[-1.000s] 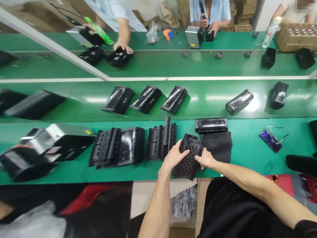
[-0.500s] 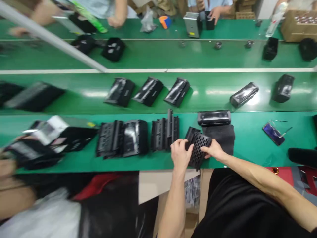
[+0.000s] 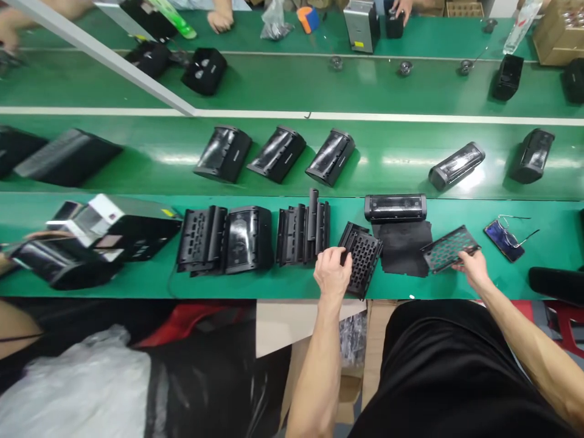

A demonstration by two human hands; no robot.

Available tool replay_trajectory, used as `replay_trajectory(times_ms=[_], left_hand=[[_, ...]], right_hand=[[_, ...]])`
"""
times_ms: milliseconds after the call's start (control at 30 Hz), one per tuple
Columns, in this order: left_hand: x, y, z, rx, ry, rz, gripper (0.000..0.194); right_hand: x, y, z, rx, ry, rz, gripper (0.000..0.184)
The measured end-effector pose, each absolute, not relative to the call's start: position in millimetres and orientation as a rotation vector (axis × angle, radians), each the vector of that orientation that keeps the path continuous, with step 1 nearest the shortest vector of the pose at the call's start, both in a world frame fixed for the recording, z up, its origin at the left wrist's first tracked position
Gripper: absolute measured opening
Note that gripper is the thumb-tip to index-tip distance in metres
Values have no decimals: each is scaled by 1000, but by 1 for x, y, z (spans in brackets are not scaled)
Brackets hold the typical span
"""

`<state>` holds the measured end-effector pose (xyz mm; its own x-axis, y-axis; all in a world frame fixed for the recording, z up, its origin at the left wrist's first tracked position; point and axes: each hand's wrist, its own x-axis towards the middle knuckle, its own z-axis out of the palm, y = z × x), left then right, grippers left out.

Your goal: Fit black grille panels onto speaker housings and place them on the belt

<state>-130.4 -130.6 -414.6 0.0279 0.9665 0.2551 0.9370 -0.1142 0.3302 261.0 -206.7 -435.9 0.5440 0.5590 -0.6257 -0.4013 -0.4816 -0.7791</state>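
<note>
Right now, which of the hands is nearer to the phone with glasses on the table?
The right. The right hand holds a perforated grille just left of the phone. The left hand rests far off on the grille stack.

The left hand [image 3: 332, 271] covers the near left corner of the stack of perforated grilles [image 3: 362, 258], so its fingertips there cannot be seen. The right hand [image 3: 472, 267] hides the near edge of a single grille [image 3: 449, 248]. At the left edge, the boxed units [image 3: 68, 249] are blurred.

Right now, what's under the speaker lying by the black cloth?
The speaker lies on the green table, its near edge meeting the black cloth. Whether cloth runs beneath it is hidden.
</note>
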Motion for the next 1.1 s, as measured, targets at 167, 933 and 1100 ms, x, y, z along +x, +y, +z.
replay_trajectory(times_ms=[167,933,1100], left_hand=[[-110,-138,-413,2231,2054,668,35],[50,-210,-440,1801,1525,241,32],[73,-217,-439,1769,1363,407,33]], right_hand=[[305,-234,-448,-1727,57,1126,32],[255,-237,-423,-1734,-647,1659,48],[253,-220,-440,-1707,-805,1574,40]])
